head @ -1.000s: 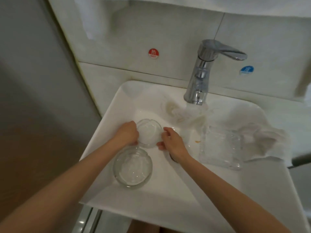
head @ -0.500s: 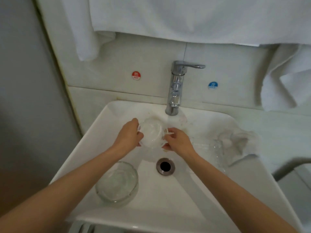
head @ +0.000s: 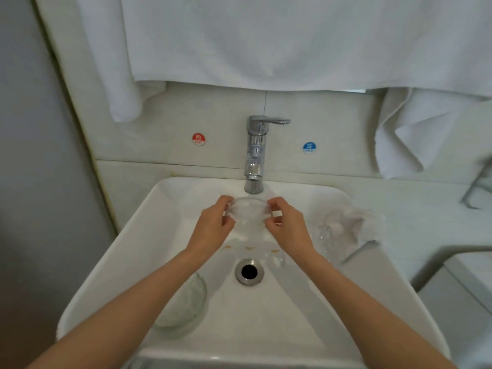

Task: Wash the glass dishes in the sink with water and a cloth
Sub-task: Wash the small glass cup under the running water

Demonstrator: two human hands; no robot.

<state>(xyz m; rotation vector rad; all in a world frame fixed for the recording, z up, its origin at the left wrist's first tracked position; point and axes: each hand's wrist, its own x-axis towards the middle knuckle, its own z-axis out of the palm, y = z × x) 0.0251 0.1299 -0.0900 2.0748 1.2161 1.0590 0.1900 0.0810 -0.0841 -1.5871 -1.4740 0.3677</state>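
left hand (head: pixel 213 230) and right hand (head: pixel 288 227) each pinch the rim of the small round clear glass dish (head: pixel 249 213), just under the chrome tap (head: pixel 254 155). wet glass may slip from such fingertip grips and chip on the white ceramic sink (head: pixel 133 249) below the tap.

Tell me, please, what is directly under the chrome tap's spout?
A small round clear glass dish, held at opposite edges by the left hand and right hand. Both hands cover parts of its rim; running water cannot be made out.
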